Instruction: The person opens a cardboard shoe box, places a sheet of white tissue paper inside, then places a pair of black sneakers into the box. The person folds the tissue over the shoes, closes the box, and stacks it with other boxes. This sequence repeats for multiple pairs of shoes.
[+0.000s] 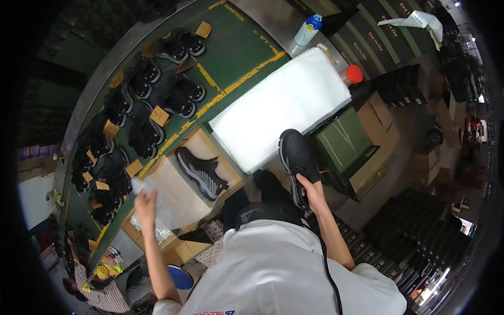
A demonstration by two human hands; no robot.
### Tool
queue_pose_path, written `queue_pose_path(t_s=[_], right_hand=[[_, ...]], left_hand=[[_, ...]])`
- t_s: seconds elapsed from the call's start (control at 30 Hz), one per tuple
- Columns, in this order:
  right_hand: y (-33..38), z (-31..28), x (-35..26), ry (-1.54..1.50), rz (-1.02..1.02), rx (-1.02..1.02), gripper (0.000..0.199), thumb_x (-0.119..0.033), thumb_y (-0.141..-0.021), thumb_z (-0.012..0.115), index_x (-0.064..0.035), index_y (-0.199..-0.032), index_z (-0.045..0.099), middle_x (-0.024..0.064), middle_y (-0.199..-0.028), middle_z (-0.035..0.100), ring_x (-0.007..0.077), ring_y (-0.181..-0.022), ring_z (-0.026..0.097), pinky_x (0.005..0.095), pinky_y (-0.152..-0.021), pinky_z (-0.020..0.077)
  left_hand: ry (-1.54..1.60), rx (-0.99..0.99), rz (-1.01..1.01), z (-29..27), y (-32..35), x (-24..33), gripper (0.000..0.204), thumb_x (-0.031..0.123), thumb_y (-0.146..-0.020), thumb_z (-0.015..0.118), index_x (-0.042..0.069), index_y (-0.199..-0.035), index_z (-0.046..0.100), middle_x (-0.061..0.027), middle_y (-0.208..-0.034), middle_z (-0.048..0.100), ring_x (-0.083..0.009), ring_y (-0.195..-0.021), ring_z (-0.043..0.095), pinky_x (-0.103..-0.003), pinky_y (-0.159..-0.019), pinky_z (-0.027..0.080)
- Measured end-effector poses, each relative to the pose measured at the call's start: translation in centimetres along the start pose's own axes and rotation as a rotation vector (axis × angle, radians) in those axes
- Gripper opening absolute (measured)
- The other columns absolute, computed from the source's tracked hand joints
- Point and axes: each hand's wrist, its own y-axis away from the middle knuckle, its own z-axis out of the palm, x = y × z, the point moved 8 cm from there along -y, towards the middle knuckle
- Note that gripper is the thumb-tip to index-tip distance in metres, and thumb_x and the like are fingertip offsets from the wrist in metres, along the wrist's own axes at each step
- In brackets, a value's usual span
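My right hand (pixel 312 193) grips a black sneaker (pixel 298 152) by its heel end, the toe pointing away from me. My left hand (pixel 146 206) is closed at the edge of thin white tissue paper (pixel 181 197); the paper is blurred at the fingertips. This paper lies across an open cardboard shoebox (pixel 232 170). A second sneaker, black with a grey patterned sole (pixel 202 173), rests on its side on the paper in the box. Right of the box is a thick stack of white paper sheets (pixel 278 107).
Several black shoes with orange-brown tags (pixel 160 115) stand in rows on a green, yellow-lined conveyor (pixel 239 58). A bottle with a blue cap (pixel 308 31) and a red-lidded jar (pixel 352 74) stand beyond the stack. Dark green shoeboxes (pixel 346 139) are at right. Someone in stripes (pixel 102 289) is at lower left.
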Motion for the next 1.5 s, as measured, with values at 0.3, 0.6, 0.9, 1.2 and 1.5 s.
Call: queue_pose_path(t_s=[0.3, 0.6, 0.9, 1.2, 1.5], right_hand=[[-0.1, -0.3, 1.5, -0.089, 0.014, -0.003, 0.027, -0.021, -0.093, 0.079, -0.0042, -0.112, 0.071, -0.0035, -0.086, 0.065, 0.0055, -0.063, 0.053, 0.0239, -0.053, 0.0404], [2.5, -3.0, 0.3, 0.027, -0.007, -0.045, 0.020, -0.018, -0.096, 0.076, -0.0055, -0.111, 0.073, -0.0014, -0.091, 0.066, 0.0064, -0.066, 0.053, 0.0250, -0.055, 0.0409], [11.1, 13.0, -15.7, 1.411, -1.022, -0.657, 0.025, -0.016, -0.077, 0.087, 0.0049, -0.078, 0.074, 0.0124, -0.093, 0.071, 0.0333, -0.099, 0.067, 0.0468, -0.082, 0.0537], [4.8, 20.9, -2.2, 0.478, -0.460, -0.680, 0.125, -0.004, -0.073, 0.090, -0.0041, -0.167, 0.008, 0.0304, -0.157, 0.041, 0.0385, -0.144, 0.046, 0.0455, -0.119, 0.0372], [2.0, 29.9, 3.4, 1.237, -0.895, -0.470, 0.085, -0.020, -0.080, 0.084, -0.0207, -0.157, 0.048, 0.0247, -0.128, 0.062, 0.0442, -0.110, 0.065, 0.0488, -0.091, 0.0567]], left_hand=[[0.120, -0.136, -0.005, 30.9, -3.0, 21.4, 0.036, 0.013, -0.095, 0.068, -0.001, -0.129, 0.065, -0.0229, -0.098, 0.077, -0.0351, -0.089, 0.076, -0.042, -0.081, 0.058], [1.017, -0.534, -0.104, 34.6, -0.6, 24.6, 0.077, 0.052, -0.108, 0.051, 0.003, -0.162, 0.027, -0.0245, -0.160, 0.040, -0.0366, -0.146, 0.044, -0.052, -0.119, 0.041], [0.870, -1.672, -0.325, 31.6, 8.3, 16.1, 0.107, 0.036, -0.077, 0.094, 0.003, -0.160, 0.034, -0.0159, -0.159, 0.043, -0.0273, -0.145, 0.044, -0.041, -0.122, 0.035], [1.087, -0.867, -0.112, 24.6, 9.1, 8.4, 0.097, 0.018, -0.079, 0.089, -0.001, -0.158, 0.035, -0.0195, -0.153, 0.051, -0.0301, -0.145, 0.046, -0.045, -0.120, 0.037], [-0.427, 0.150, 0.229, 18.6, 0.5, -0.8, 0.095, 0.046, -0.079, 0.081, 0.012, -0.158, 0.041, -0.0215, -0.165, 0.033, -0.0471, -0.154, 0.023, -0.066, -0.125, 0.010]])
